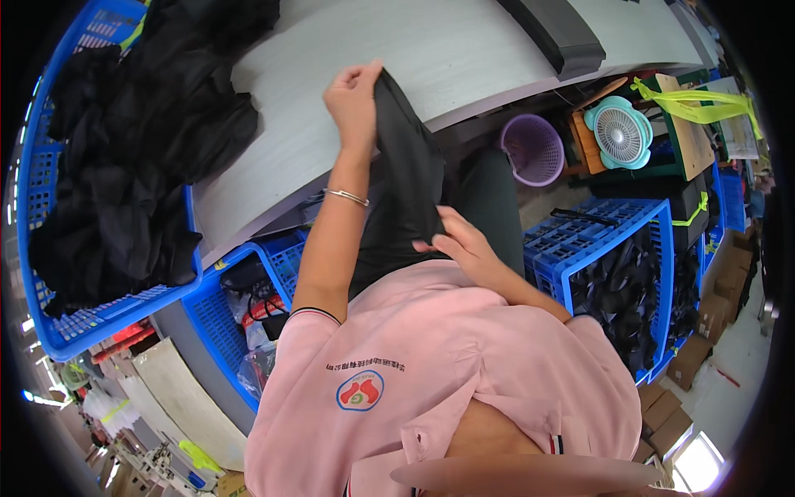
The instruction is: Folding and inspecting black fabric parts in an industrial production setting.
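A piece of black cloth (pixel 406 149) hangs stretched between my two hands, over my lap and in front of the table edge. My left hand (pixel 352 103) is raised above the table and pinches the cloth's upper corner between thumb and fingers. Lower down and nearer my body, my right hand (pixel 465 244) grips the cloth's lower edge, its fingertips partly hidden by the fabric. Below the held piece, the dark fabric over my lap blends with it, so I cannot tell exactly where the piece ends.
A pale table (pixel 315 50) spans the front, with a long black object (pixel 559 37) at its far right. A blue crate (pixel 62 335) heaped with black cloth (pixel 149 157) stands left. Rightward are a purple basket (pixel 532 149), a turquoise fan (pixel 619 132) and a blue crate (pixel 567 269).
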The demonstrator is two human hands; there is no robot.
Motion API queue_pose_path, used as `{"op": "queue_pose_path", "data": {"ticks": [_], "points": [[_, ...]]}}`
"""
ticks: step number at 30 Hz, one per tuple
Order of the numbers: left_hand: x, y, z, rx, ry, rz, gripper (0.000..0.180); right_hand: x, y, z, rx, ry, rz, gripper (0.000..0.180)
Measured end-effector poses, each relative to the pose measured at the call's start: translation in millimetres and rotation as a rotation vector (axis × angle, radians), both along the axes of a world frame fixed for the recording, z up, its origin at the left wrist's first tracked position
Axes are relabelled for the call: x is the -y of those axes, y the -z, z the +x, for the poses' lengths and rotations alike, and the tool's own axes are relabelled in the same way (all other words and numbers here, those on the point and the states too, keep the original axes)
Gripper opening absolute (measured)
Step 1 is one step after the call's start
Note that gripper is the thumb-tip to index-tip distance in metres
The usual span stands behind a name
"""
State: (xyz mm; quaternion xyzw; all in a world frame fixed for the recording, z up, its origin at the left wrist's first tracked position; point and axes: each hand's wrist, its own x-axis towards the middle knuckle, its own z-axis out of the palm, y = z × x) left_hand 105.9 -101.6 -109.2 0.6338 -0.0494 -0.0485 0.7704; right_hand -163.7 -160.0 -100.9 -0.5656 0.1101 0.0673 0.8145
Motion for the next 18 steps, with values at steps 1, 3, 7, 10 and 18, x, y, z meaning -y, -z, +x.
{"op": "queue_pose_path", "data": {"ticks": [1, 3, 7, 10, 18], "points": [[-3, -6, 1, 0.003, -0.002, -0.002, 0.018, 5, 15, -15, -0.020, 0.076, -0.005, 0.019], [-9, -15, -7, -0.035, 0.015, -0.103, 0.017, 23, 31, -25, -0.057, 0.258, 0.159, 0.045], [1, -32, -48, 0.023, 0.118, -0.107, 0.017, 46, 17, 7, 0.105, 0.589, -0.285, 0.059], [8, -40, -87, 0.110, 0.226, 0.033, 0.014, 40, -19, 48, 0.272, 0.680, -0.862, 0.065], [-18, -49, -100, 0.091, 0.278, -0.057, 0.008, 63, -11, 77, -0.103, 0.417, -0.611, 0.022]]}}
